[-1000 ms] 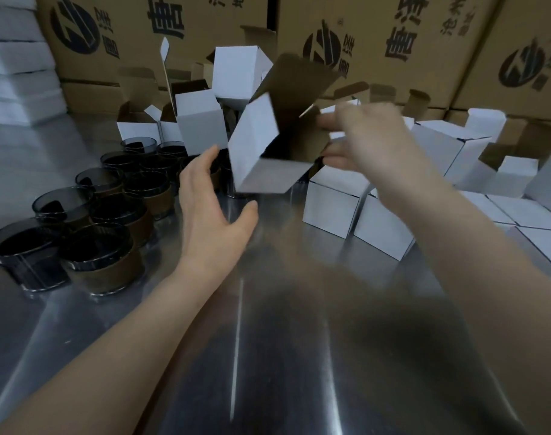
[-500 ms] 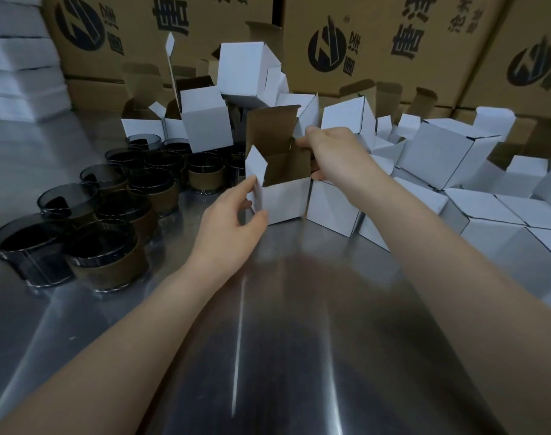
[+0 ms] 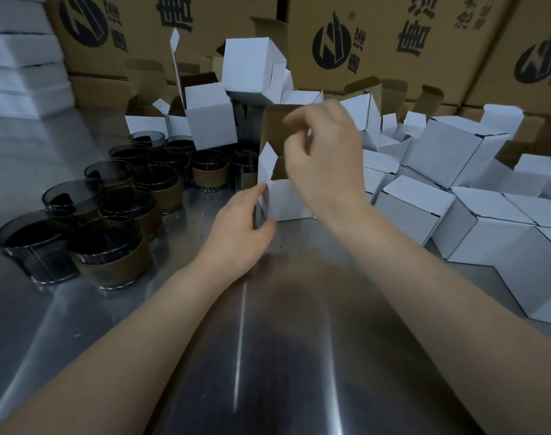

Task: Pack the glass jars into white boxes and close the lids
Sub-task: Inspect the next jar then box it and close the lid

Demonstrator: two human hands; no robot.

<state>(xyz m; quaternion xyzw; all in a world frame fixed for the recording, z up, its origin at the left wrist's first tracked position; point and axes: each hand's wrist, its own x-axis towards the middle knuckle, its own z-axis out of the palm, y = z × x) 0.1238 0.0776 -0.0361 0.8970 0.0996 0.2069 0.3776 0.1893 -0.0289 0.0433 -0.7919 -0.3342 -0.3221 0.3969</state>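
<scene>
An open white box (image 3: 288,200) stands upright on the steel table (image 3: 267,340), its brown lid flap raised at the back and a side flap sticking up on the left. My left hand (image 3: 239,229) grips the box's lower left corner, fingers on the left side and thumb on the front. Just above the opening hovers my right hand (image 3: 326,161), its fingers loosely curled in front of the lid flap and holding nothing. Several dark glass jars (image 3: 111,255) with brown bands are grouped to the left of the box.
Closed white boxes (image 3: 487,237) lie crowded on the right of the table. Open empty boxes (image 3: 209,117) are piled behind the jars. Large brown printed cartons (image 3: 393,42) wall off the back. A white stack (image 3: 17,58) stands at the far left.
The box came down from mid-air onto the table and stands upright. My left hand closed on its left corner. My right hand let go of the rim and lifted above the opening.
</scene>
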